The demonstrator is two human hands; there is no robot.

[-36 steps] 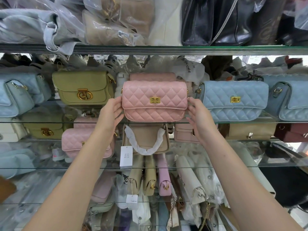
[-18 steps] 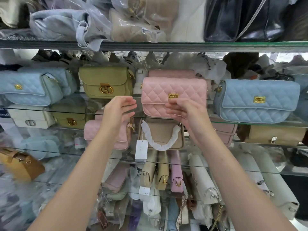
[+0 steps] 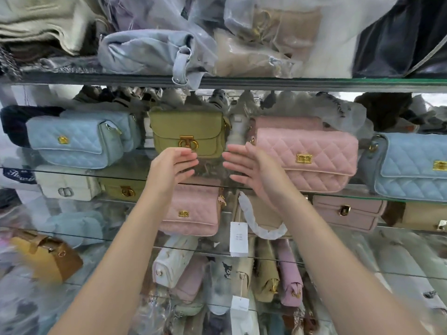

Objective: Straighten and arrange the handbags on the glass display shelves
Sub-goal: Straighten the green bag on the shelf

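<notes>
The left hand [image 3: 174, 165] and right hand [image 3: 251, 171], both open and holding nothing, face each other before the green handbag [image 3: 187, 131], probably to straighten it beside the pink handbag [image 3: 307, 158].

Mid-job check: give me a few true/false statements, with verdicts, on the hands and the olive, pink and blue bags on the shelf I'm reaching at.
1. The left hand and right hand hold nothing. True.
2. The olive bag stands right of the pink quilted bag. False: it stands to its left.
3. The pink quilted bag has a gold clasp. True.
4. The light blue quilted bag lies on top of the pink quilted bag. False: it stands beside it, on its right.
</notes>
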